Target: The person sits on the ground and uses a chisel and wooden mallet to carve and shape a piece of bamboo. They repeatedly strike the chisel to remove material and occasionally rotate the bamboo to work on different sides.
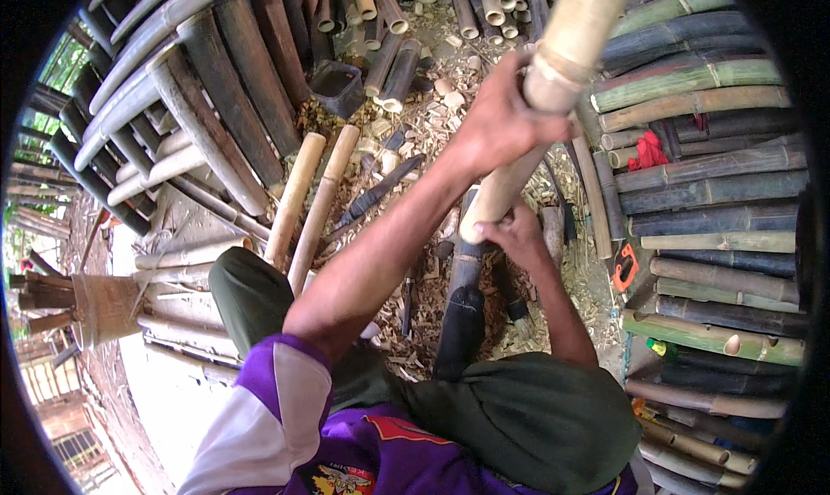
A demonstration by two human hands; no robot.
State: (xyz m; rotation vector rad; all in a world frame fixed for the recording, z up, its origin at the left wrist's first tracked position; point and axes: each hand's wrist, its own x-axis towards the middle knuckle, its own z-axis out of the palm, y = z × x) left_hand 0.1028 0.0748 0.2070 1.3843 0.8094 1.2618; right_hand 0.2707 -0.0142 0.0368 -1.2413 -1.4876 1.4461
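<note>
A pale, scraped bamboo pole (581, 28) slants from the upper right down toward my lap. My left hand (501, 119) wraps round it just under a node ring. Lower down, my right hand (520, 236) is closed about the pole's near end, thumb along its side. That end lies against a dark bamboo piece wrapped in black cloth (461, 322), which runs between my legs. What my fingers do behind the pole is hidden.
Wood shavings (432, 132) cover the ground ahead, with a black-wrapped tool (380, 191) and a water container (335, 89). Two pale bamboo lengths (313, 201) lean by my left knee. Stacked bamboo (709, 192) lines the right, beside an orange-handled saw (624, 268).
</note>
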